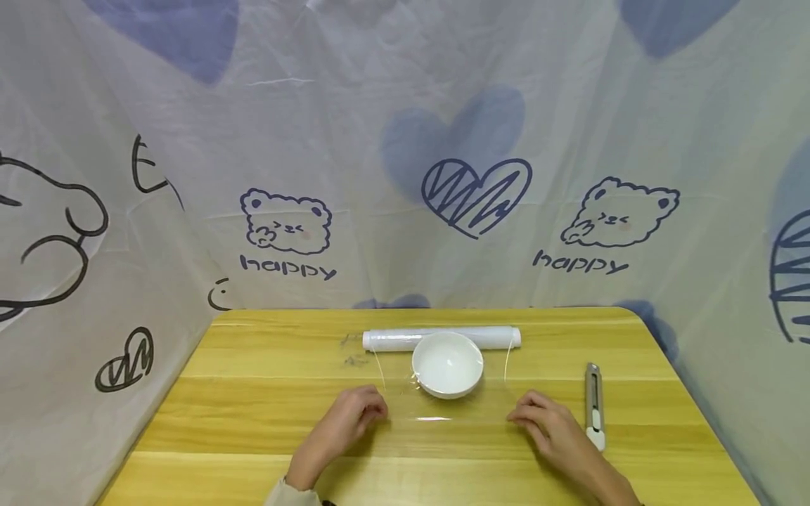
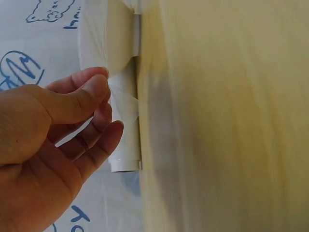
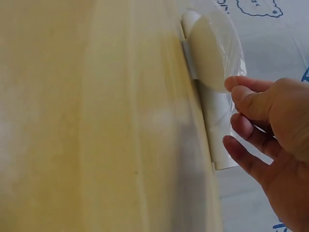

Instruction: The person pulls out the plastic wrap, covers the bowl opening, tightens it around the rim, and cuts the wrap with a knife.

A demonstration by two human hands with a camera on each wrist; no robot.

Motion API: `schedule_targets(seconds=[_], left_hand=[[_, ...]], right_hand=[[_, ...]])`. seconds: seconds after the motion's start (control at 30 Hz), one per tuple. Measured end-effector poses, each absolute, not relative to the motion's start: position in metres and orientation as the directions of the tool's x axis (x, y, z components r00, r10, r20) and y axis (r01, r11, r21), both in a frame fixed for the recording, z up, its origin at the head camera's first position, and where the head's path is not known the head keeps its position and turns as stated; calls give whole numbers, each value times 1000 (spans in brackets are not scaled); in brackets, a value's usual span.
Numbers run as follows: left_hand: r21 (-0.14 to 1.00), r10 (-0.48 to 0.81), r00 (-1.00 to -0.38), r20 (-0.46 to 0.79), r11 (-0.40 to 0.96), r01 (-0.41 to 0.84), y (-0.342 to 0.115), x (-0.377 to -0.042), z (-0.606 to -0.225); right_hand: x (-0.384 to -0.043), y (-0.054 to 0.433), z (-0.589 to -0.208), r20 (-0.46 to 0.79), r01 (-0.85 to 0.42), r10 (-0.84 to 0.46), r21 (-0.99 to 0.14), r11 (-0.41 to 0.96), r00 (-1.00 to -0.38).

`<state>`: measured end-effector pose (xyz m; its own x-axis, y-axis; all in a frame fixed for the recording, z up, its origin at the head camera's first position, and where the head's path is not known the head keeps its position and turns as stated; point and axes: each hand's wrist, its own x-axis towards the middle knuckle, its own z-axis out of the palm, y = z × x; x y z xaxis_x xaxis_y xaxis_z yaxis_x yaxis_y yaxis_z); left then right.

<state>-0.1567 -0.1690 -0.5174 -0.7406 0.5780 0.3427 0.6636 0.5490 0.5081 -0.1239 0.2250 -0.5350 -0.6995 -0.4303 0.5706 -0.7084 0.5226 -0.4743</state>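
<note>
A sheet of clear plastic wrap (image 1: 433, 407) runs from a white roll (image 1: 392, 340) toward me, stretched over a white bowl (image 1: 448, 365). With thumb and index finger my left hand (image 1: 351, 418) pinches the sheet's near left corner, and my right hand (image 1: 550, 425) pinches the near right one. Both wrist views show the pinch: the left hand (image 2: 63, 121) and the right hand (image 3: 270, 125) have their other fingers loosely bent. Behind the bowl, the roll lies crosswise, partly hidden by it. How closely the film touches the rim, I cannot tell.
A grey and white utility knife (image 1: 595, 407) lies on the wooden table (image 1: 253, 393), right of my right hand. Printed cloth (image 1: 380, 267) hangs behind the table's far edge and along both sides.
</note>
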Motion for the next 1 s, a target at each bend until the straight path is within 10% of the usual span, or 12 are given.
schedule_targets(seconds=[0.57,1.0], left_hand=[[383,588,-722,365,612,692,-149,-194,-530],[495,498,-822,275,660,565,-130,-224,-533]], right_hand=[[-154,215,-538,364,-551,-424,-409,728,-830],[-184,192,-540,298,-426,-310,-528,734,-903]])
